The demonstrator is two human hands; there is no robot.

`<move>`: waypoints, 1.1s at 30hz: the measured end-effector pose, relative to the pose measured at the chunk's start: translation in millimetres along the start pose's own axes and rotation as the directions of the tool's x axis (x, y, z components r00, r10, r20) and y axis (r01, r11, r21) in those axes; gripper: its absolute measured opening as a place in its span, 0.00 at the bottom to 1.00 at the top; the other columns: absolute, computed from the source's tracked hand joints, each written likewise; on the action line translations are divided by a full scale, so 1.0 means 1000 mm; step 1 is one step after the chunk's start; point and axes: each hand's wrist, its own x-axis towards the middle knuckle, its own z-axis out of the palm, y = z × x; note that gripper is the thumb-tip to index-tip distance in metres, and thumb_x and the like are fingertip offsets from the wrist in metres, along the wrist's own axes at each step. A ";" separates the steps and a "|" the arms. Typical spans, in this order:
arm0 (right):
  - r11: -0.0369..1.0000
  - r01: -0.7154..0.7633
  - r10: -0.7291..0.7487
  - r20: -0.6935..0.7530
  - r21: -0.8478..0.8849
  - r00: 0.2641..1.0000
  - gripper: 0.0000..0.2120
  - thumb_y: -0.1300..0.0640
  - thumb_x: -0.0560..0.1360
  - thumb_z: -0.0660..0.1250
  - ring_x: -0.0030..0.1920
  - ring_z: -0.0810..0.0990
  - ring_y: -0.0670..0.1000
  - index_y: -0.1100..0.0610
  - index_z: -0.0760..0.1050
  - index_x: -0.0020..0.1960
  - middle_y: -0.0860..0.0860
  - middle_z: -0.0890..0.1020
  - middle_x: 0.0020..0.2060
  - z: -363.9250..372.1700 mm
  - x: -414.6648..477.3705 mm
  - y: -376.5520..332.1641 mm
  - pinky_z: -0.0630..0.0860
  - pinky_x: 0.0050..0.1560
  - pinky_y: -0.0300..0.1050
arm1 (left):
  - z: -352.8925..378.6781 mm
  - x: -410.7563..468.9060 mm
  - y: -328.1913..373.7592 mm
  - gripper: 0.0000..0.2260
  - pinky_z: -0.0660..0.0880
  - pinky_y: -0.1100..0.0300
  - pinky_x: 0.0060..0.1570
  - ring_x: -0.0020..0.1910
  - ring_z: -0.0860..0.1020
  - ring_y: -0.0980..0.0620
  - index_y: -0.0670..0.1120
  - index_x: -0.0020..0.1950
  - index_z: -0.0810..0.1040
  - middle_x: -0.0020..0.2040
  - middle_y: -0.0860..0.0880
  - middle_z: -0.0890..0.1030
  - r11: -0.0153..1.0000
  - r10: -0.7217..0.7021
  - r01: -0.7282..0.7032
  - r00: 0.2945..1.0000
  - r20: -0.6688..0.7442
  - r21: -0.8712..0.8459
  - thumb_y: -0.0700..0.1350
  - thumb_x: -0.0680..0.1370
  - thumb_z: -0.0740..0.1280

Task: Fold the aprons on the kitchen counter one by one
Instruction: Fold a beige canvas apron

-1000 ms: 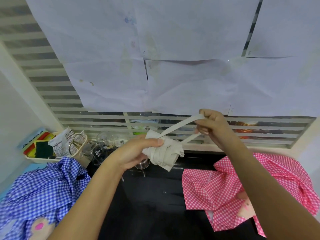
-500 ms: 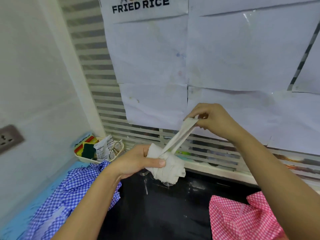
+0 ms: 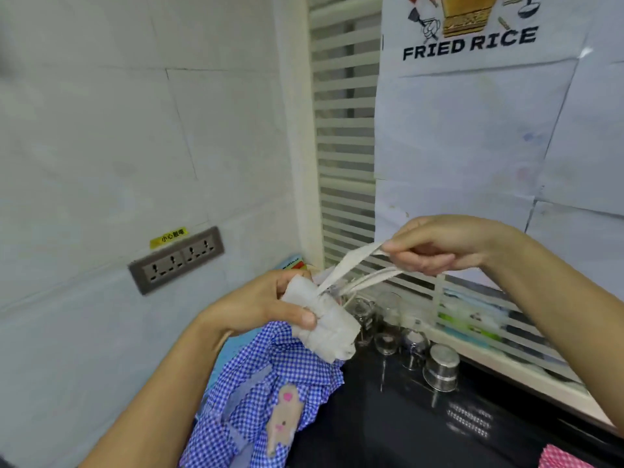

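My left hand grips a rolled-up cream apron bundle held in the air above the counter's left end. Its cream straps run up and to the right to my right hand, which pinches them taut. Below the bundle a blue checked apron with a small pink bear patch lies crumpled on the black counter. Only a corner of a pink checked apron shows at the bottom right edge.
Several small glasses and a steel cup stand at the counter's back, under a slatted window. A grey socket strip is on the left wall. White paper sheets, one printed FRIED RICE, cover the window.
The view has swung left and up, so the pink apron has nearly left the frame. My left hand keeps its hold on the bundle, and my right hand has drawn the straps further right.
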 end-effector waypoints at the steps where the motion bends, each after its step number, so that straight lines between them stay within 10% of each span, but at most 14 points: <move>1: 0.996 0.027 -0.020 0.075 -0.088 0.997 0.26 0.51 0.79 0.62 0.19 0.58 0.45 0.53 0.70 0.22 0.47 0.66 0.19 -0.001 0.005 -0.001 0.53 0.26 0.43 | -0.005 -0.006 0.000 0.12 0.74 0.68 0.41 0.40 0.79 0.60 0.56 0.40 0.82 0.39 0.56 0.82 0.999 -0.004 0.005 1.000 0.023 -0.037 0.53 0.61 0.80; 8: 0.910 0.398 -0.396 0.533 0.117 0.748 0.23 0.49 0.81 0.57 0.30 0.73 0.40 0.57 0.79 0.34 0.42 0.80 0.35 0.018 0.049 -0.064 0.67 0.33 0.32 | -0.043 -0.032 0.016 0.14 0.75 0.68 0.41 0.40 0.80 0.61 0.53 0.43 0.84 0.40 0.57 0.82 0.989 0.066 -0.068 0.998 -0.018 -0.133 0.59 0.63 0.78; 13: 0.935 0.299 -0.277 0.134 -0.188 0.951 0.13 0.52 0.70 0.72 0.21 0.62 0.44 0.56 0.80 0.52 0.46 0.70 0.21 0.020 0.083 -0.123 0.58 0.22 0.34 | -0.087 -0.085 0.032 0.20 0.74 0.67 0.34 0.34 0.79 0.58 0.49 0.39 0.85 0.35 0.53 0.82 0.985 0.119 -0.153 0.934 -0.338 -0.076 0.61 0.57 0.80; 19: 0.592 0.295 -0.585 -0.148 -0.750 0.797 0.13 0.63 0.68 0.74 0.28 0.73 0.43 0.49 0.79 0.48 0.46 0.78 0.26 0.081 0.159 -0.207 0.67 0.30 0.34 | -0.126 -0.151 0.064 0.09 0.72 0.61 0.39 0.35 0.77 0.54 0.45 0.42 0.81 0.34 0.50 0.80 0.999 0.048 -0.024 0.761 -0.647 0.046 0.49 0.69 0.75; 24: 0.615 0.512 -0.753 -0.254 -0.600 0.607 0.07 0.67 0.71 0.69 0.25 0.74 0.42 0.56 0.80 0.40 0.49 0.81 0.27 0.125 0.202 -0.264 0.70 0.28 0.33 | -0.149 -0.182 0.096 0.06 0.74 0.66 0.34 0.35 0.79 0.55 0.42 0.46 0.80 0.36 0.50 0.82 0.997 0.068 -0.018 0.640 -0.765 0.074 0.44 0.73 0.68; 28: 0.679 0.663 -0.734 -0.324 -0.317 0.597 0.06 0.69 0.74 0.66 0.28 0.78 0.47 0.61 0.79 0.44 0.55 0.80 0.33 0.138 0.221 -0.298 0.75 0.31 0.36 | -0.169 -0.196 0.114 0.05 0.73 0.65 0.32 0.35 0.77 0.53 0.42 0.46 0.80 0.36 0.49 0.80 0.975 0.215 -0.083 0.561 -0.800 0.205 0.44 0.76 0.68; 33: 0.677 0.603 -0.733 -0.313 -0.423 0.604 0.05 0.65 0.75 0.66 0.25 0.72 0.45 0.61 0.80 0.43 0.51 0.78 0.30 0.142 0.227 -0.324 0.71 0.29 0.36 | -0.182 -0.207 0.121 0.11 0.75 0.59 0.38 0.37 0.78 0.50 0.42 0.48 0.80 0.38 0.46 0.80 0.946 0.310 -0.095 0.547 -0.778 0.311 0.49 0.73 0.71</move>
